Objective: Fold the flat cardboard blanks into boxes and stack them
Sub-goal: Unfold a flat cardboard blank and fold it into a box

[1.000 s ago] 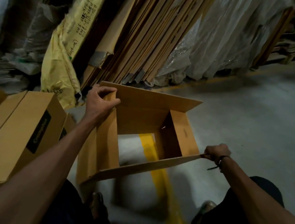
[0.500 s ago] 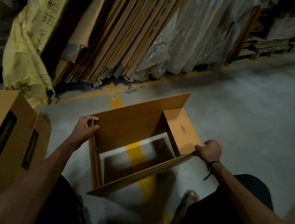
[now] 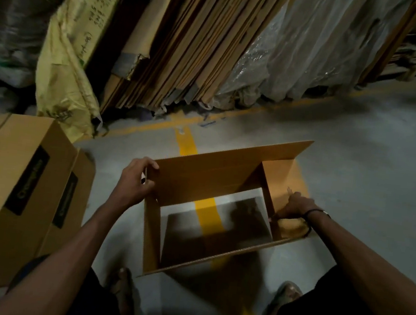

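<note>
My right hand (image 3: pixel 297 206) has shifted off the near right corner and is now pressing the right end flap, fingers extended against it. My left hand (image 3: pixel 135 180) is curling around the far left corner of the half-opened box (image 3: pixel 199 179), which is sitting open-bottomed over the yellow line (image 3: pixel 206 211) on the floor (image 3: pixel 357 153), finished boxes (image 3: pixel 17 187) beside my left arm.

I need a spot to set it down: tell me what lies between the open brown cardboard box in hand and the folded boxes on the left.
Head view: between open box and folded boxes, only bare grey floor, crossed by the left forearm.
</note>
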Available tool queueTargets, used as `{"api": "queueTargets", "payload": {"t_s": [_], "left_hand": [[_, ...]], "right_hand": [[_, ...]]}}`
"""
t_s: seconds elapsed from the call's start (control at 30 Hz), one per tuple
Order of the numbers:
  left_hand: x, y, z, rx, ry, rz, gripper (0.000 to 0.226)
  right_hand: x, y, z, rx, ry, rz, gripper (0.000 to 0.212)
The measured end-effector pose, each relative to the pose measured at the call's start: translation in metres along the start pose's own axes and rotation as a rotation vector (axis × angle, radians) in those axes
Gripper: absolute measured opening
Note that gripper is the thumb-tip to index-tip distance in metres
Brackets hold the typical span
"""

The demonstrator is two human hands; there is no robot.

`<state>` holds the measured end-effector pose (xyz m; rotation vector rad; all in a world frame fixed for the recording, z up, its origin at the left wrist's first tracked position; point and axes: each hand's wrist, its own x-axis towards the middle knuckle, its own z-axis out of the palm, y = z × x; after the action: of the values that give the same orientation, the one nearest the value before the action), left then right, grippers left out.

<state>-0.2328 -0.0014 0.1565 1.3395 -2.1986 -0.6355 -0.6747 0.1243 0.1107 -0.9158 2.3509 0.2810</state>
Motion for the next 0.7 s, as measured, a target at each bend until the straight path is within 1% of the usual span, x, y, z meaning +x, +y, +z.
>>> {"api": "queueTargets", "payload": {"t_s": [0.03,0.07,0.13,0.2,0.3,0.37,0.43,0.47,0.57,0.6,0.67,0.7], "left_hand": [[0.001,0.000,-0.002,0.003,-0.002,0.001,0.043],[0.003,-0.001,-0.003,0.005,-0.013,0.003,0.044],[0.007,-0.003,-0.006,-0.013,-0.034,-0.001,0.051],[0.011,-0.003,-0.007,-0.067,-0.040,-0.010,0.058],[0.016,-0.003,-0.004,-0.111,-0.045,-0.053,0.067],[0.018,-0.006,-0.002,-0.121,-0.046,-0.110,0.072],[0.022,-0.013,-0.001,-0.158,-0.040,-0.180,0.075],[0.024,-0.017,0.000,-0.202,-0.035,-0.221,0.077],[0.026,-0.019,0.003,-0.347,-0.028,-0.342,0.082],[0.025,-0.018,0.005,-0.361,-0.038,-0.382,0.081],[0.024,-0.021,0.009,-0.338,-0.077,-0.446,0.071],[0.021,-0.020,0.010,-0.308,-0.113,-0.459,0.059]], "right_hand": [[0.006,-0.008,0.003,-0.001,-0.030,-0.018,0.148],[0.013,-0.013,0.007,0.009,-0.028,-0.038,0.147],[0.025,-0.019,0.016,0.035,0.028,-0.020,0.142],[0.035,-0.022,0.026,0.081,0.112,0.044,0.141],[0.048,-0.020,0.038,0.063,0.189,0.048,0.132],[0.046,-0.021,0.038,0.006,0.171,0.020,0.125],[0.036,-0.024,0.028,0.049,0.159,0.007,0.111],[0.031,-0.024,0.021,0.077,0.174,-0.018,0.100],[0.015,-0.020,0.001,0.051,0.294,-0.114,0.053],[0.010,-0.017,-0.004,0.024,0.330,-0.139,0.041],[0.004,-0.008,-0.013,-0.014,0.384,-0.183,0.029],[0.002,-0.003,-0.017,-0.015,0.410,-0.203,0.026]]}}
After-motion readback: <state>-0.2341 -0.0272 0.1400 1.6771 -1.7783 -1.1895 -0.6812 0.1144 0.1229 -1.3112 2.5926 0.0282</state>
